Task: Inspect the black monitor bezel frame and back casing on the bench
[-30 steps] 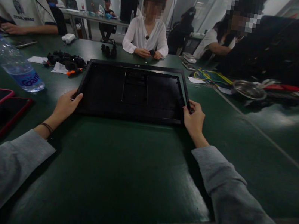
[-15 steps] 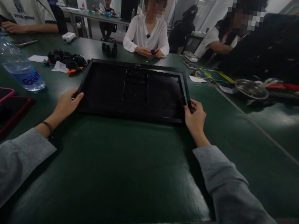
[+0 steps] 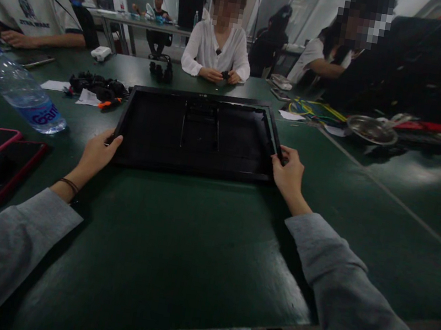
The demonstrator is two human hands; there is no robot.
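Crosswise over the table (image 3: 174, 247) is the frame (image 3: 194, 171), its long axis going from your left hand (image 3: 94, 155) to your right hand (image 3: 288, 174); each pinches one short side, neither being nearer.

Water bottle (image 3: 26, 95): tilted, left side. Metal bowl (image 3: 371, 130): right side, on the worktop (image 3: 382, 224). Adjacent: red item (image 3: 427, 127).

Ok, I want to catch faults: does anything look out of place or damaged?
Along the right side of the black frame, by the right hand, a gap shows beside the dark panel, whose edge there looks uneven. I can't tell if it's damage.
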